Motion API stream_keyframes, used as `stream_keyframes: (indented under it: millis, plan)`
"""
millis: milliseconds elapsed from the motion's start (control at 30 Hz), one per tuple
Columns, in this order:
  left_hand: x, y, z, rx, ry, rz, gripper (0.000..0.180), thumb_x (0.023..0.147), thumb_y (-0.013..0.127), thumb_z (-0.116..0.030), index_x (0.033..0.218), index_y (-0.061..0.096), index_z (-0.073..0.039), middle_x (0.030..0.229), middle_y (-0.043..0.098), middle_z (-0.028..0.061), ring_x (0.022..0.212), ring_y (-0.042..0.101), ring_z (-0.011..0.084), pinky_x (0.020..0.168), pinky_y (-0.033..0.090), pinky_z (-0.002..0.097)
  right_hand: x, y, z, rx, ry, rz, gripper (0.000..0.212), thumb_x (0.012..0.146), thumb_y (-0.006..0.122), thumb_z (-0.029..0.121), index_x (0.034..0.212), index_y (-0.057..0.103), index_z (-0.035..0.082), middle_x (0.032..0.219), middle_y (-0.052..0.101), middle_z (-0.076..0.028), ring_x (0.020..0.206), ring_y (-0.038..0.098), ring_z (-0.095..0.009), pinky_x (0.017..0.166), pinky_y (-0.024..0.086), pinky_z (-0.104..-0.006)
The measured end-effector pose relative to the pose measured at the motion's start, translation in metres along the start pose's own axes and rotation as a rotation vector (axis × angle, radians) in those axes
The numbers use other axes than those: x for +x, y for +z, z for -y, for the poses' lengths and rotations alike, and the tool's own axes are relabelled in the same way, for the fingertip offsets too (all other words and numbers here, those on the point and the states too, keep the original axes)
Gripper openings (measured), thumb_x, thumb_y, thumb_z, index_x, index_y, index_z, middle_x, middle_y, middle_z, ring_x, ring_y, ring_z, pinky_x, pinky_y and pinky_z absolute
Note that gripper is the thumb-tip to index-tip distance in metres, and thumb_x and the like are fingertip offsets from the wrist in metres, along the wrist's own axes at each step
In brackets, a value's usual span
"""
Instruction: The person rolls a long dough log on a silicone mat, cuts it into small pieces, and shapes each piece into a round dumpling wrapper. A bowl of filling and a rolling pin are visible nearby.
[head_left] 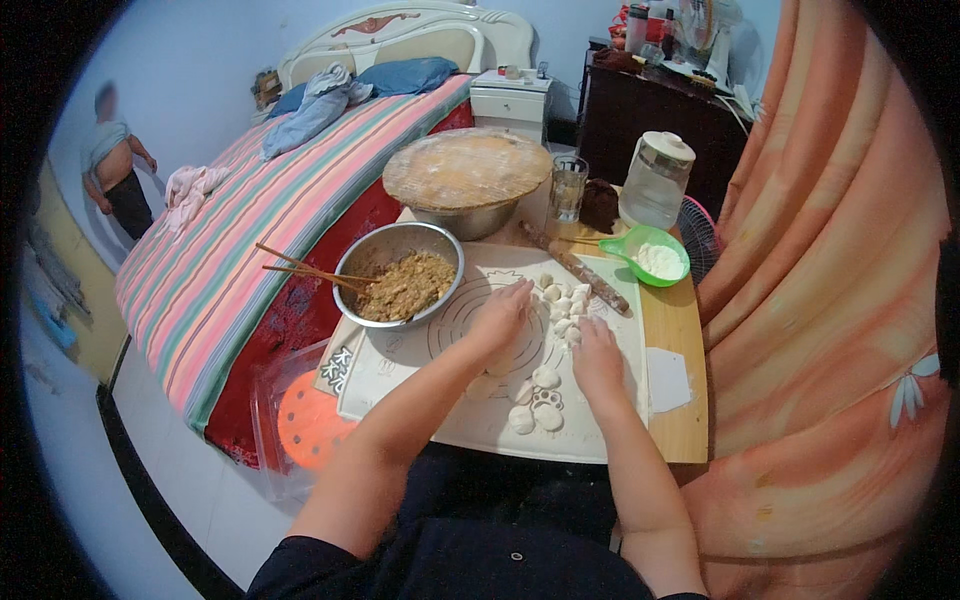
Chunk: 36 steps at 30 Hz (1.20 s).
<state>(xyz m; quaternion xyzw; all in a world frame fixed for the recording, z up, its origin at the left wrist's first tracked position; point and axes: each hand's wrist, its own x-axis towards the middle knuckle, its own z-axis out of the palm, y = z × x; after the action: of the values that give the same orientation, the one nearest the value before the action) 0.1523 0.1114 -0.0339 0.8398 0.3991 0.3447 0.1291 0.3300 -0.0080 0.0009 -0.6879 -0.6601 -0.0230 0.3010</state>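
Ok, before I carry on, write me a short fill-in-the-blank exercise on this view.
1. Two wooden ____ stick out of the metal bowl of brown mixture.
2. The hand between that bowl and the small dough pieces is the person's ____ one.
3. The handled bowl of white powder is coloured ____.
4. In the picture, the rolling pin lies to the ____ of the mixture.

Missing words: chopsticks; left; green; right.

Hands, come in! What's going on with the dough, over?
Left hand and right hand flank dough lumps. Lumps clustered loosely on mat. Rolling pin lies close, beyond them.
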Motion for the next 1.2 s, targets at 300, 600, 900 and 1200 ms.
stream_keyframes:
  millis: [300, 600, 900, 1200]
  plan:
    - [-0.02, -0.007, -0.037, 0.073, 0.223, 0.268, 0.021, 0.084, 0.059, -0.011, 0.104, 0.064, -0.005, 0.114, 0.065, 0.0111, 0.104, 0.06, 0.0325, 0.091, 0.05, 0.0406, -0.017, 0.0, -0.005, 0.133, -0.043, 0.208, 0.033, 0.081, 0.06, 0.0, 0.114, 0.061, 0.003, 0.114, 0.062, -0.015, 0.108, 0.058, -0.034, 0.093, 0.048, -0.0415]
    - [-0.022, -0.027, -0.038, 0.294, 0.368, 0.491, 0.028, 0.083, 0.059, -0.01, 0.111, 0.063, -0.006, 0.114, 0.063, 0.0116, 0.097, 0.06, 0.0324, 0.083, 0.051, 0.0428, -0.004, -0.008, 0.003, 0.161, -0.132, 0.336, 0.019, 0.081, 0.056, 0.0, 0.097, 0.067, 0.004, 0.112, 0.062, -0.012, 0.109, 0.057, -0.033, 0.092, 0.049, -0.0434]
    - [-0.025, -0.005, -0.048, -0.132, -0.029, 0.157, 0.022, 0.087, 0.062, -0.014, 0.106, 0.071, -0.008, 0.107, 0.066, 0.0122, 0.096, 0.06, 0.036, 0.085, 0.051, 0.043, -0.009, -0.005, -0.01, 0.256, -0.159, 0.224, 0.025, 0.084, 0.053, 0.0, 0.103, 0.068, 0.004, 0.111, 0.064, -0.012, 0.108, 0.058, -0.033, 0.092, 0.049, -0.0434]
    - [-0.034, -0.002, -0.04, 0.033, 0.242, 0.233, 0.03, 0.084, 0.061, -0.011, 0.114, 0.066, -0.008, 0.117, 0.063, 0.0125, 0.104, 0.057, 0.0356, 0.09, 0.049, 0.0433, -0.012, -0.001, -0.011, 0.178, -0.206, 0.302, 0.028, 0.079, 0.06, -0.002, 0.106, 0.065, 0.003, 0.116, 0.063, -0.014, 0.106, 0.057, -0.036, 0.092, 0.048, -0.0434]
